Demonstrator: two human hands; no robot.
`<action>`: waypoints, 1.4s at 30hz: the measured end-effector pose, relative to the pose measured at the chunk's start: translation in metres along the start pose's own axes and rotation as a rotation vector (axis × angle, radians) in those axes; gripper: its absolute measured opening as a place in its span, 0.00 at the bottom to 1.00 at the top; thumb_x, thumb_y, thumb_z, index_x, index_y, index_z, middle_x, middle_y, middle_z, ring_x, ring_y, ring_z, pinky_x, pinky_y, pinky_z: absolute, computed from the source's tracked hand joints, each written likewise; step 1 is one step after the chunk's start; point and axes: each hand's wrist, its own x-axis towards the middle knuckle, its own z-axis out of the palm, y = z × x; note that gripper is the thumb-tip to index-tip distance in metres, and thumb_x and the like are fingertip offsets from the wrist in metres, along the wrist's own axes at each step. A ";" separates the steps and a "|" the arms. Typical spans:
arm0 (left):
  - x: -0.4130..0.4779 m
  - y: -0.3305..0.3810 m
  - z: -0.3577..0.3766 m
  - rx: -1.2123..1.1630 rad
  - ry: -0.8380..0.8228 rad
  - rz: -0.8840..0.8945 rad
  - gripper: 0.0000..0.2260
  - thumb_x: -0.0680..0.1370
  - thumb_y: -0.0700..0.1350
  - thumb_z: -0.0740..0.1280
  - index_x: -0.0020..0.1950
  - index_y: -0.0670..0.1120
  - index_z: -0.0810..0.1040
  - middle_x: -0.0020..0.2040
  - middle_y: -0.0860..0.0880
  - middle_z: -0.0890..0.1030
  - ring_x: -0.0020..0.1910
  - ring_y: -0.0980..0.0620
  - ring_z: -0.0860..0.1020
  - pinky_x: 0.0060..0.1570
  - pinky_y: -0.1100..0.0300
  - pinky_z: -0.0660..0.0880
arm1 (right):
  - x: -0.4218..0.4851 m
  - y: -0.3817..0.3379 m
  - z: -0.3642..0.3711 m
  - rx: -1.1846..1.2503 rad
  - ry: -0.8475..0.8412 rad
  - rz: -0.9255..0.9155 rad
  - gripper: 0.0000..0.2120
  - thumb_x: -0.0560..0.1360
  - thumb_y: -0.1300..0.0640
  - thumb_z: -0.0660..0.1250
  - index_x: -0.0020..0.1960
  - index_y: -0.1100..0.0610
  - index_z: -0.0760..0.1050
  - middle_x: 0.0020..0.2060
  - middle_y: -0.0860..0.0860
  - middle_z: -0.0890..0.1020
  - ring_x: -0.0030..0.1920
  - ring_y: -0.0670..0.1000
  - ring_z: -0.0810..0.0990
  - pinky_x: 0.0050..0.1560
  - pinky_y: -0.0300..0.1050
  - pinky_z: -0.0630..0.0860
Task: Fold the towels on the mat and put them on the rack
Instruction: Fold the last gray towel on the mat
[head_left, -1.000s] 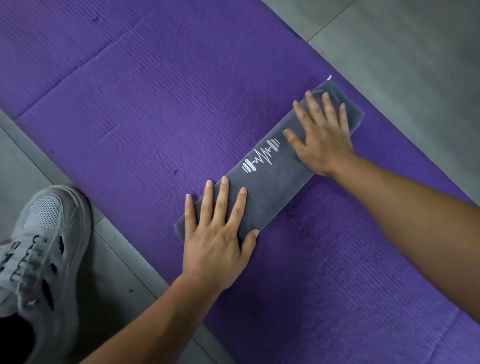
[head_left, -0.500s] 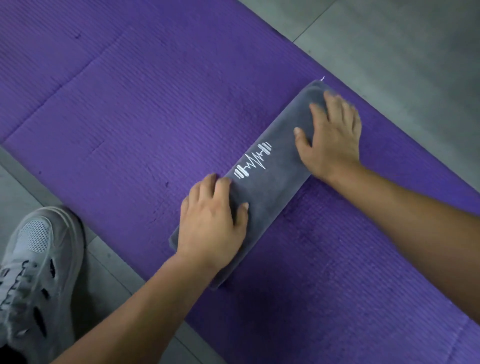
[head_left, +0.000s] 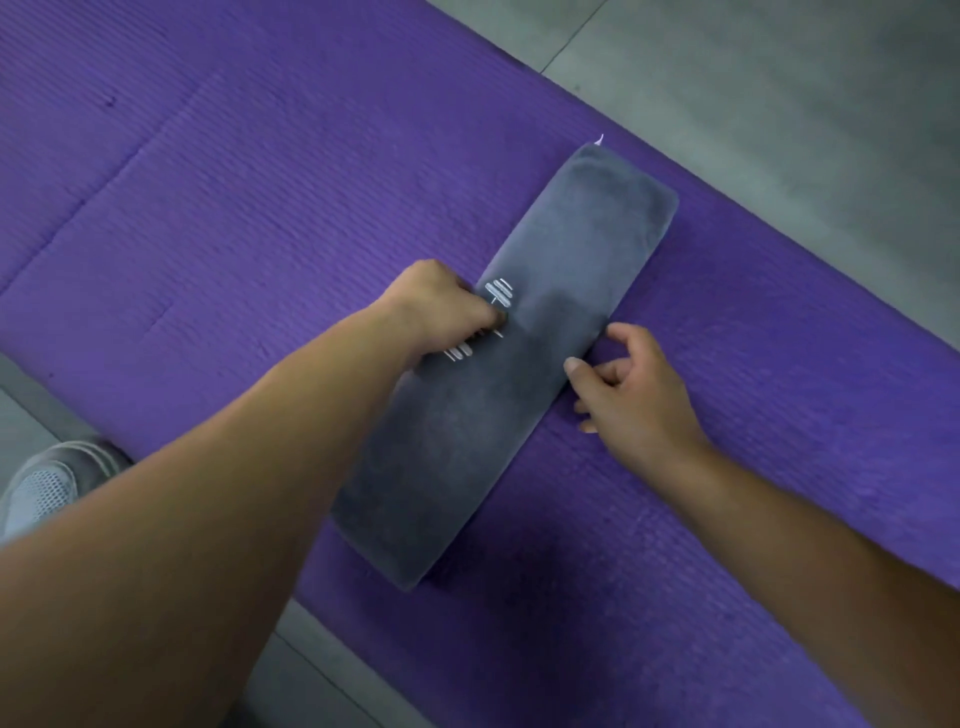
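1. The grey towel (head_left: 506, 364) lies on the purple mat (head_left: 260, 208) as a long, narrow folded strip, set diagonally, with a small white tag (head_left: 600, 139) at its far corner. No rack is in view.
2. The left hand (head_left: 441, 306) sits at the middle of the strip's left long edge, fingers curled tight down onto the cloth and covering part of the white logo (head_left: 500, 293). The knuckles hide whether the tips reach under the layers.
3. The right hand (head_left: 634, 395) is opposite it at the right long edge, thumb on top of the cloth and fingers curled narrow against its side, pinching the edge.
4. Both holds look set for a fold or lift at the middle. The likely fault is catching only the top layer, so the lower layers stay down and the strip opens.
5. If the two hands pull unevenly, the halves probably land skewed, with edges stepped instead of flush.
6. The free ends are unsupported. A lift from the middle alone may let them droop and drag on the ribbed mat, loosening the folds.
7. The near end lies close to the mat's edge, beside the bare floor (head_left: 779, 78) and a grey shoe (head_left: 47, 488). A careless sweep could push it off.
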 end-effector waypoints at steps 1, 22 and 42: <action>-0.002 0.001 0.000 -0.042 0.002 0.002 0.07 0.72 0.50 0.73 0.44 0.47 0.84 0.41 0.50 0.85 0.39 0.52 0.84 0.41 0.56 0.83 | -0.001 -0.001 -0.001 0.023 -0.004 0.010 0.27 0.77 0.46 0.69 0.72 0.48 0.65 0.40 0.45 0.85 0.42 0.46 0.85 0.49 0.54 0.84; -0.082 0.067 -0.010 -0.934 -0.267 0.215 0.20 0.82 0.43 0.66 0.68 0.31 0.73 0.59 0.35 0.82 0.56 0.40 0.84 0.54 0.49 0.82 | -0.034 -0.055 -0.073 1.109 -0.209 -0.015 0.23 0.80 0.52 0.65 0.73 0.59 0.71 0.68 0.57 0.78 0.69 0.57 0.77 0.65 0.51 0.76; -0.096 0.062 -0.028 0.268 0.180 0.692 0.23 0.66 0.57 0.79 0.57 0.55 0.77 0.48 0.58 0.78 0.47 0.59 0.77 0.48 0.60 0.76 | -0.056 -0.063 -0.112 -0.122 0.142 -0.511 0.24 0.67 0.54 0.80 0.59 0.41 0.78 0.49 0.38 0.83 0.49 0.42 0.83 0.54 0.45 0.81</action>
